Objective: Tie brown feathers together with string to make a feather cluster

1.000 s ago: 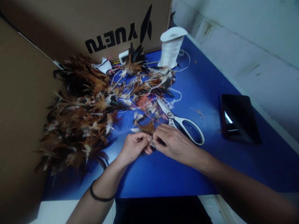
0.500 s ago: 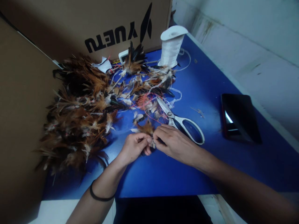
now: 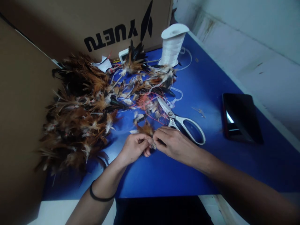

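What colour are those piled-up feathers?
The feathers are mostly brown, with black and whitish; best seen in the head view.

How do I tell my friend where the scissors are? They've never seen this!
Start with the big blue table, then find the person's right hand. The scissors lie just beyond that hand, blades pointing toward the tangled red threads. They're the silvery thing with a big pale handle loop, unlike the fluffy brown feathers nearby.
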Demonstrator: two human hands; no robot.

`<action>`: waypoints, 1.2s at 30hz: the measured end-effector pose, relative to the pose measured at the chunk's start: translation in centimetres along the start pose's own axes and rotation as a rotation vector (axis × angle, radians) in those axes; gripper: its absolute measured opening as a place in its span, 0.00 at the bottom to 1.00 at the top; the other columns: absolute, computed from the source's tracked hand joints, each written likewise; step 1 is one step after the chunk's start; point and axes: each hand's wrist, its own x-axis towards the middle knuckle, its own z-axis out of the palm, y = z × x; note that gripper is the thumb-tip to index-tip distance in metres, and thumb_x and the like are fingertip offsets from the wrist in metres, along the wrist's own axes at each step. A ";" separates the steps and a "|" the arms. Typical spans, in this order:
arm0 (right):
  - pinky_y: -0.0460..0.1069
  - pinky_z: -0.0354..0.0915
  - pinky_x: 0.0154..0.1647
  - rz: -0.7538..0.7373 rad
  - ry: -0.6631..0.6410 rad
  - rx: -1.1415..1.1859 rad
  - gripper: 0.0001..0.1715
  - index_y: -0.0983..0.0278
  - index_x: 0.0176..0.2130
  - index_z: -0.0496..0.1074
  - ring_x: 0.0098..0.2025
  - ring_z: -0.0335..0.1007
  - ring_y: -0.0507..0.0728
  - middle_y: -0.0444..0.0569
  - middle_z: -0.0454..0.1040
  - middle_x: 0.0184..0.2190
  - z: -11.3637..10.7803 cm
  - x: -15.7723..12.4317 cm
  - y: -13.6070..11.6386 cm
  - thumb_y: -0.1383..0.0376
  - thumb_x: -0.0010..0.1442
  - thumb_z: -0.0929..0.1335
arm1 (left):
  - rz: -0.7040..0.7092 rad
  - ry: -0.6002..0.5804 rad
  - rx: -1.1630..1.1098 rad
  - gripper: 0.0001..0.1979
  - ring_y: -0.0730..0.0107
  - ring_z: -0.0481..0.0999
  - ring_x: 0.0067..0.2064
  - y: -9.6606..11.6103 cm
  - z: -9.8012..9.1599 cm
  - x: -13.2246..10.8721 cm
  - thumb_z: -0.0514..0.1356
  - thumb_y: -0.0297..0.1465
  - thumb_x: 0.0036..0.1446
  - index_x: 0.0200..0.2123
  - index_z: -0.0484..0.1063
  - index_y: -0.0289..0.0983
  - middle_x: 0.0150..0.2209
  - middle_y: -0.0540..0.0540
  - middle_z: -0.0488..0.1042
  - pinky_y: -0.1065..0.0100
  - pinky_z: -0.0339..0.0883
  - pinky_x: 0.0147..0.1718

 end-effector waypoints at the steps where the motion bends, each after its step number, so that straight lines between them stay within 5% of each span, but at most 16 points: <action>1: 0.47 0.60 0.34 0.010 0.009 0.019 0.08 0.66 0.28 0.65 0.29 0.63 0.52 0.46 0.67 0.25 0.1 -0.1 0.1 0.71 0.59 0.63 | 0.002 0.001 -0.002 0.15 0.78 0.69 0.17 0.0 0.0 0.0 0.59 0.39 0.54 0.25 0.70 0.32 0.17 0.49 0.70 0.76 0.64 0.19; 8: 0.45 0.60 0.30 0.116 0.044 0.110 0.08 0.65 0.39 0.69 0.28 0.68 0.51 0.45 0.74 0.29 0.4 -0.5 0.1 0.72 0.58 0.64 | -0.008 0.015 -0.024 0.15 0.77 0.69 0.17 0.0 0.2 -0.1 0.60 0.39 0.54 0.25 0.70 0.32 0.16 0.50 0.70 0.76 0.65 0.19; 18: 0.42 0.58 0.25 0.237 0.047 0.284 0.06 0.64 0.32 0.72 0.22 0.65 0.46 0.41 0.72 0.23 0.0 -0.2 -0.7 0.72 0.56 0.65 | -0.004 0.029 0.027 0.16 0.77 0.70 0.17 -0.1 0.1 0.0 0.59 0.41 0.54 0.26 0.70 0.32 0.17 0.49 0.71 0.76 0.64 0.19; 36: 0.43 0.58 0.25 0.123 0.036 0.229 0.06 0.65 0.31 0.69 0.22 0.65 0.46 0.42 0.72 0.24 0.1 -0.2 -0.4 0.71 0.59 0.64 | -0.072 0.054 -0.137 0.19 0.77 0.70 0.17 0.4 0.2 0.0 0.62 0.43 0.50 0.24 0.71 0.31 0.16 0.49 0.71 0.76 0.64 0.19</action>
